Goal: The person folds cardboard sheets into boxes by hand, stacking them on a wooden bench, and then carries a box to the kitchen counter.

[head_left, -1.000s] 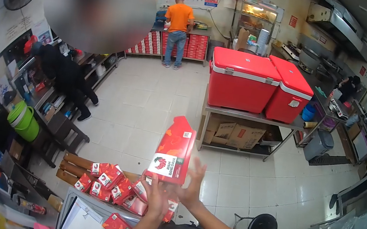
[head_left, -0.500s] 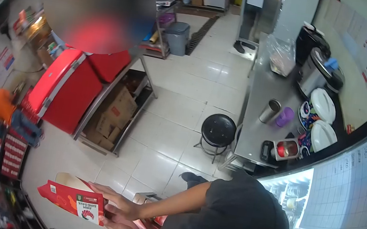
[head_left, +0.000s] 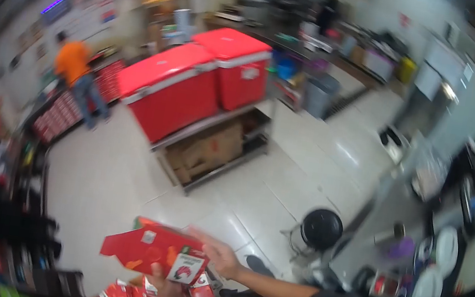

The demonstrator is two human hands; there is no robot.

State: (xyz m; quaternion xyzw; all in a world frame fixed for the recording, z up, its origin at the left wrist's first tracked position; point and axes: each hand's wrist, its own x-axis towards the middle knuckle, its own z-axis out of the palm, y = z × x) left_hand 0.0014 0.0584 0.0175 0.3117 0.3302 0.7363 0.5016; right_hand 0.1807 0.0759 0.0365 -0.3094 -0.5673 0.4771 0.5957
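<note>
Now view swung leftward, red box (head_left: 164,250) still being handled: left hand's (head_left: 167,287) fingers hold it, right hand (head_left: 222,259) alongside (blurred, grip uncertain).

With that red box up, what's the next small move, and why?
I'd probably press the right hand lightly against the logo end of the red box while the left hand holds it. The left thumb lies on the printed side, and the right hand is open beside that end. Blur hides whether it's fully closed, so a gentle check seems sensible.
</note>
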